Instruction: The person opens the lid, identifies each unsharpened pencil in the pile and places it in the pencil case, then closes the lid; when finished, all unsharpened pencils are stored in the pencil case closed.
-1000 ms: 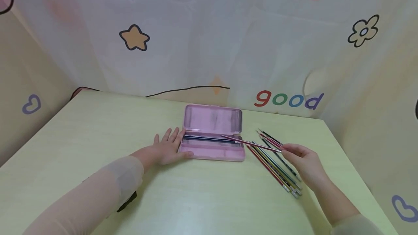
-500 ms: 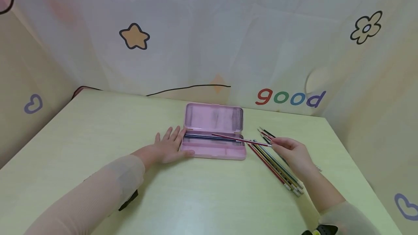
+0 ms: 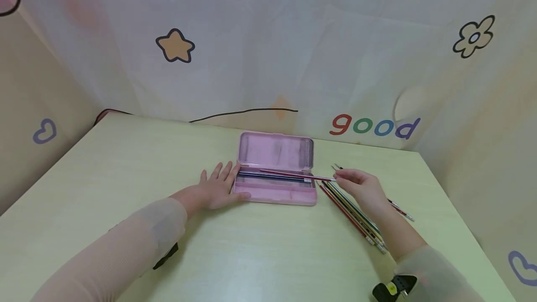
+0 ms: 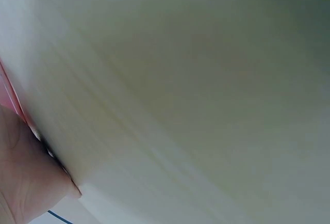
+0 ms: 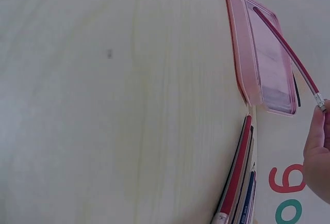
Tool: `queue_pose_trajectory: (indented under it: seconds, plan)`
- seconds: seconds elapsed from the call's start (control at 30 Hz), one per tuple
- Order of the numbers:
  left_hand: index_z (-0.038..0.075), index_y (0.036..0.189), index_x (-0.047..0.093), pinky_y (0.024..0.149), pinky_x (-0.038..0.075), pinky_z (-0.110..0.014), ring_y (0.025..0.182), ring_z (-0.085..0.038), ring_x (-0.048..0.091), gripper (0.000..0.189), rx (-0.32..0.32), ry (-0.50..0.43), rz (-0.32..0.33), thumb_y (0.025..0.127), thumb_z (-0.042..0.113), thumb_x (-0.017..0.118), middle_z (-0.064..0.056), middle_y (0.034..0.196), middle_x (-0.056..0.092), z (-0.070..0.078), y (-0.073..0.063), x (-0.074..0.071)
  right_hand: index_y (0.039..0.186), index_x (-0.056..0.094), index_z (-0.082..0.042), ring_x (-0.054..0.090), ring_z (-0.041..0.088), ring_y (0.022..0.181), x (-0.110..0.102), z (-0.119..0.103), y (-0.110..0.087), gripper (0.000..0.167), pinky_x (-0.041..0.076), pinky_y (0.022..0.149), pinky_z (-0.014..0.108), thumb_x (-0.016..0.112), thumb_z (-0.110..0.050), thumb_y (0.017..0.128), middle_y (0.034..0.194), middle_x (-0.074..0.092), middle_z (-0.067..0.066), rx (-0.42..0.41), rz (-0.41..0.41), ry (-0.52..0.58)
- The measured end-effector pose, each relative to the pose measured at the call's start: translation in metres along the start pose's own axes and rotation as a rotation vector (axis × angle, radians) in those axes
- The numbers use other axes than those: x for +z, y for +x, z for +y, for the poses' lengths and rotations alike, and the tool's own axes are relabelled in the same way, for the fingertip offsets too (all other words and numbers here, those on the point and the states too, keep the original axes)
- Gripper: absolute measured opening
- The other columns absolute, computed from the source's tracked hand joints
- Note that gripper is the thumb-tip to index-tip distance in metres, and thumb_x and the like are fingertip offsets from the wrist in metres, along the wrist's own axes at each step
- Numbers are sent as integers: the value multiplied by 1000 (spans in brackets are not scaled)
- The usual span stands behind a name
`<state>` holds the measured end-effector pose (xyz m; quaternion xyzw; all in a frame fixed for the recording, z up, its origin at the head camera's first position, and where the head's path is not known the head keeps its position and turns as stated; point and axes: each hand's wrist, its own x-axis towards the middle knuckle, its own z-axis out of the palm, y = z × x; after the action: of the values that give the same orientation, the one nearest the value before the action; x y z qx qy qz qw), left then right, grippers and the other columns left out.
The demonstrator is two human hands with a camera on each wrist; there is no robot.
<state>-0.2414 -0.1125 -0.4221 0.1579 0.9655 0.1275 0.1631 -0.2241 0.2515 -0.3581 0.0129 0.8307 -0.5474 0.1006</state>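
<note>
A pink pencil case [image 3: 277,195] lies with its lid raised at the back of the table; dark blue pencils [image 3: 272,177] rest in its rear compartment. My left hand [image 3: 216,192] is spread flat at the case's left end, fingertips at its side and thumb on the front corner. Between thumb and fingers, my right hand [image 3: 362,190] pinches a red pencil [image 5: 291,53] by its eraser end. That pencil points left, its length over the rear compartment, above the blue ones. The front compartment shows bare pink.
Several pencils [image 3: 348,213] lie in a slanted bundle right of the case, partly under the right forearm. More pencil ends [image 3: 402,211] show beyond that arm. A patterned cloth [image 3: 251,59] hangs behind the table.
My right hand has moved left and slightly away from me, bringing the red pencil further over the case and more level with the blue pencils. The left hand has stayed in place.
</note>
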Motion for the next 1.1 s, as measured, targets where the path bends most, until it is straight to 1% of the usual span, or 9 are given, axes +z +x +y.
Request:
queue_pose_trajectory:
  seconds: [0.17,0.27,0.37,0.47,0.53,0.67,0.73,0.9,1.1]
  plan:
    - [15,149,-10,103,-6,-63,139,-34,-13,105,5,0,23,76,85,19,-11,155,-8,-3,4,2,129,51,-1,51,21,114,6,-2,7,51,40,97,31,62,-32,90,125,54,10,-25,-10,30]
    - [15,149,-10,103,-6,-63,139,-35,-13,105,-5,5,8,77,84,19,-12,155,-7,-2,1,0,128,52,-1,52,18,111,11,-2,10,48,42,93,26,62,-29,91,124,55,9,-32,-15,27]
    - [15,149,-10,104,-6,-62,139,-34,-14,104,-12,0,-15,78,83,21,-11,155,-8,0,-2,-2,128,52,1,52,17,111,14,-1,12,46,44,90,21,62,-25,91,126,53,11,-43,-21,39]
    - [15,149,-10,103,-6,-63,139,-34,-13,103,1,-10,-9,78,83,23,-12,155,-8,1,-2,-2,127,53,1,51,17,112,17,-1,14,44,44,87,18,62,-25,91,127,52,10,-51,-18,25]
    - [17,149,-12,104,-5,-63,139,-32,-13,103,-3,3,-9,77,84,21,-10,155,-10,0,-1,-1,127,53,2,51,19,113,19,-1,15,44,44,88,20,61,-24,92,126,53,12,-59,-26,31]
    - [20,148,-14,104,-4,-63,139,-32,-14,105,-8,18,-7,74,87,18,-8,155,-11,-2,2,2,126,54,0,52,21,112,24,-1,17,45,44,89,21,62,-27,91,123,57,12,-62,-29,-3]
    - [19,149,-13,104,-3,-63,139,-32,-14,106,-7,13,-4,73,87,18,-8,155,-11,-2,3,3,126,55,-1,53,21,110,26,-1,18,45,45,88,21,62,-28,91,122,58,12,-60,-30,-17]
    - [19,149,-13,103,-4,-64,139,-33,-13,106,-5,11,0,74,87,18,-9,155,-10,-2,4,3,125,56,-1,54,24,110,30,-1,21,42,46,86,22,63,-25,90,122,58,14,-46,-36,4]
    - [19,149,-12,103,-4,-64,139,-33,-13,105,-3,16,10,74,87,18,-9,155,-9,-2,2,4,122,60,-5,53,21,109,36,2,28,39,46,85,22,65,-26,89,119,60,9,-21,-24,1]
